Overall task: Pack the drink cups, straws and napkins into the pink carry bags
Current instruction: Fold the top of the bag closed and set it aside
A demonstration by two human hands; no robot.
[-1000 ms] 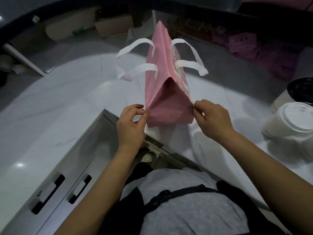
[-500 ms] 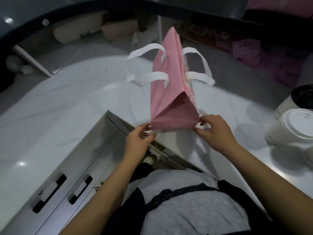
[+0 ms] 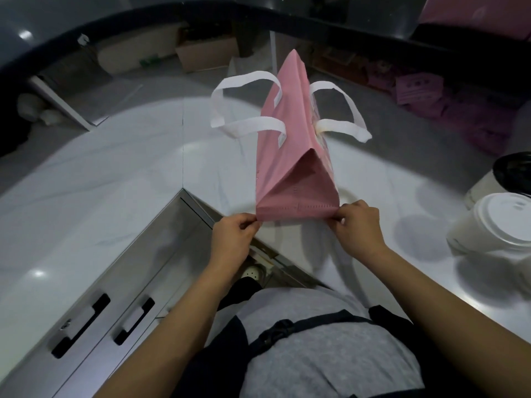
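A pink carry bag (image 3: 290,156) with white strap handles stands on edge over the white counter (image 3: 115,182), its mouth pressed flat and its folded bottom turned toward me. My left hand (image 3: 232,239) pinches the bottom's left corner. My right hand (image 3: 356,228) pinches the right corner. The bottom edge is stretched taut between them. A white drink cup (image 3: 500,225) with a white lid stands at the right edge of the counter. I see no straws or napkins.
A dark-rimmed white container (image 3: 500,173) stands behind the cup. A stack of pink items (image 3: 419,87) lies at the far right. Steel drawers with black handles (image 3: 83,326) sit below the counter corner on my left. Cardboard boxes (image 3: 207,53) are on the floor beyond.
Both hands have slid down from the bag's sides to its bottom corners and pulled them apart, stretching the folded base wider. The bag has shifted slightly toward me.
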